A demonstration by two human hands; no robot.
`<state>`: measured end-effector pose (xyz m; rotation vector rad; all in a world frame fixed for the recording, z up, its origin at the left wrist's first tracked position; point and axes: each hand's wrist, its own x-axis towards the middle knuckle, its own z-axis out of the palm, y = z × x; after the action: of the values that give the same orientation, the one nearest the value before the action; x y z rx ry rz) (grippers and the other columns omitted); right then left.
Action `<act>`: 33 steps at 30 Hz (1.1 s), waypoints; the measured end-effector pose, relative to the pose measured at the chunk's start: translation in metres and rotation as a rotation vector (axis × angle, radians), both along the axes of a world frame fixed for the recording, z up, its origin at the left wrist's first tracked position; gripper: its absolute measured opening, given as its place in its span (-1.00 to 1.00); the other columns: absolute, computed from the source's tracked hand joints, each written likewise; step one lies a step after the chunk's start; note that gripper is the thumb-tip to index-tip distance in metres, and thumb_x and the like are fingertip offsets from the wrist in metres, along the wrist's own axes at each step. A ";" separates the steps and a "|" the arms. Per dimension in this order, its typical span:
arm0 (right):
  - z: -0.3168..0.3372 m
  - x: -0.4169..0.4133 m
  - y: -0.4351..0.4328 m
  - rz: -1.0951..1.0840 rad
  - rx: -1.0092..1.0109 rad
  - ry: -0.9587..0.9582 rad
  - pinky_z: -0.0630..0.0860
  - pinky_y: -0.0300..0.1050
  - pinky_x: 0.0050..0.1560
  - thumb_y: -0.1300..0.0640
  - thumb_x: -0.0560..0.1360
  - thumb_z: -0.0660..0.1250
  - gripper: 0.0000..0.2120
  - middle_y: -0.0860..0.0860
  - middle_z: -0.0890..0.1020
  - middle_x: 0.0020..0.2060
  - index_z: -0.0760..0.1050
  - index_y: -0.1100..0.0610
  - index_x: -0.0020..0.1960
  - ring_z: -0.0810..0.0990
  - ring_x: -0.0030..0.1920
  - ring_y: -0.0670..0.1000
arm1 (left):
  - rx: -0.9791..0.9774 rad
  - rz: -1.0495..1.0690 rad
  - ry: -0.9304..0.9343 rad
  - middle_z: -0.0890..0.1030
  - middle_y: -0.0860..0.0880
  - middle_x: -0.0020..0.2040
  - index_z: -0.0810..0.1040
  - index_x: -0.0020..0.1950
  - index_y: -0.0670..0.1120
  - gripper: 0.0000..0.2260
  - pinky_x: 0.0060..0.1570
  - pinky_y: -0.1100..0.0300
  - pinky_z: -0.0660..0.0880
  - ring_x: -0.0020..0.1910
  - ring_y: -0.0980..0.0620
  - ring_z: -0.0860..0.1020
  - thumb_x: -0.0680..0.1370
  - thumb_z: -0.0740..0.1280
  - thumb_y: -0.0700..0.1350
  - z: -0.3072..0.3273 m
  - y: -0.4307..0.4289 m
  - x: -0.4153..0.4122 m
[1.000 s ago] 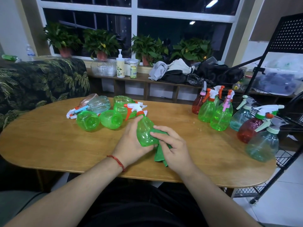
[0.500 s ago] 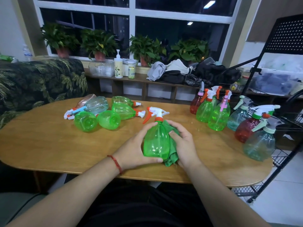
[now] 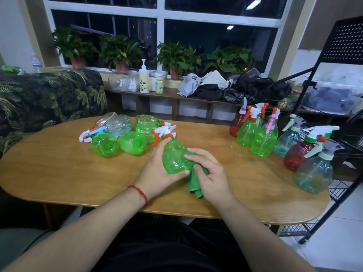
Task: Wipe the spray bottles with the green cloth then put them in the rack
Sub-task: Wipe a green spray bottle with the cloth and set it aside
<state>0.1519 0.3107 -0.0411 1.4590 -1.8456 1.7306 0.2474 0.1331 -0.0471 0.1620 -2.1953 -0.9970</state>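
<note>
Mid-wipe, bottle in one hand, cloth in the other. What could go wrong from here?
The left hand holds the bottle tilted, its trigger close to the lying bottles; a swing might set them rolling. The bluish bottle stands near the table edge beside the rack; a reach there may topple it. The right hand bunches the cloth, so spots could go unwiped.

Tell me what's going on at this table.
A person is wiping down spray bottles. The left hand grips a green spray bottle, tipped over with its nozzle pointing away. The right hand holds the green cloth against the bottle's side. More bottles lie on their sides on the left of the wooden table. Others stand upright at its right end, next to the black wire rack.
</note>
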 end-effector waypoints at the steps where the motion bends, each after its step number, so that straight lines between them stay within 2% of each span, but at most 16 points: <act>1: 0.000 0.001 0.000 0.002 -0.007 0.019 0.49 -0.08 0.45 0.57 0.58 0.26 -0.56 0.01 0.65 0.34 0.72 0.18 0.23 0.60 0.40 0.05 | 0.026 0.010 0.007 0.42 0.11 0.52 0.25 0.62 0.18 -0.02 0.50 0.04 0.42 0.48 0.14 0.43 0.31 0.68 0.23 0.000 0.000 0.000; 5: 0.000 0.002 0.000 0.005 -0.027 0.001 0.49 -0.06 0.46 0.55 0.60 0.26 -0.57 0.00 0.65 0.35 0.71 0.18 0.26 0.59 0.41 0.06 | 0.070 0.017 0.025 0.43 0.14 0.52 0.26 0.60 0.21 -0.04 0.49 0.01 0.43 0.48 0.17 0.43 0.31 0.64 0.32 0.001 0.000 0.001; 11: 0.002 -0.002 0.001 0.018 -0.004 -0.146 0.41 -0.10 0.54 0.45 0.69 0.23 -0.59 -0.08 0.63 0.38 0.65 0.12 0.37 0.53 0.48 0.00 | 0.021 -0.062 -0.009 0.45 0.17 0.51 0.27 0.62 0.21 -0.03 0.50 0.00 0.43 0.48 0.17 0.45 0.32 0.70 0.18 0.006 0.002 0.007; 17: 0.004 -0.005 0.001 0.025 0.014 -0.323 0.41 0.14 0.56 0.35 0.74 0.19 -0.58 -0.11 0.62 0.38 0.60 0.00 0.44 0.53 0.47 0.01 | 0.013 -0.216 -0.062 0.41 0.28 0.53 0.27 0.61 0.28 -0.05 0.49 0.10 0.42 0.49 0.20 0.44 0.34 0.72 0.08 0.012 0.005 0.013; 22: 0.009 -0.006 0.002 0.076 0.006 -0.524 0.52 0.16 0.48 0.31 0.76 0.17 -0.56 -0.08 0.66 0.35 0.64 -0.11 0.40 0.61 0.39 -0.03 | 0.006 -0.330 -0.124 0.49 0.19 0.47 0.22 0.62 0.22 -0.07 0.43 0.09 0.48 0.44 0.09 0.52 0.39 0.69 0.06 0.010 0.005 0.014; 25: 0.011 -0.006 0.004 0.078 -0.014 -0.600 0.57 0.17 0.42 0.35 0.74 0.18 -0.54 -0.09 0.71 0.28 0.69 -0.11 0.30 0.66 0.32 -0.03 | -0.013 -0.347 -0.175 0.49 0.18 0.46 0.18 0.61 0.25 -0.04 0.42 0.13 0.50 0.40 0.14 0.54 0.39 0.70 0.03 0.009 0.007 0.013; 30: 0.006 -0.010 0.004 0.080 -0.028 -0.569 0.54 0.26 0.43 0.39 0.72 0.19 -0.54 -0.02 0.69 0.29 0.71 -0.06 0.28 0.64 0.35 0.08 | -0.065 -0.283 -0.177 0.46 0.30 0.43 0.17 0.61 0.30 0.01 0.37 0.36 0.43 0.37 0.34 0.49 0.34 0.72 0.11 0.008 0.011 0.013; 33: 0.005 -0.010 0.003 0.058 -0.009 -0.452 0.48 0.12 0.51 0.43 0.69 0.21 -0.53 -0.09 0.67 0.31 0.70 -0.03 0.29 0.58 0.41 -0.01 | -0.034 -0.228 -0.151 0.46 0.26 0.47 0.17 0.60 0.35 0.00 0.41 0.21 0.48 0.39 0.27 0.50 0.33 0.70 0.17 0.008 0.009 0.012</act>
<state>0.1423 0.3138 -0.0358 1.1980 -2.0086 2.2393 0.2589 0.1419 -0.0392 -0.0307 -2.4068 -1.1012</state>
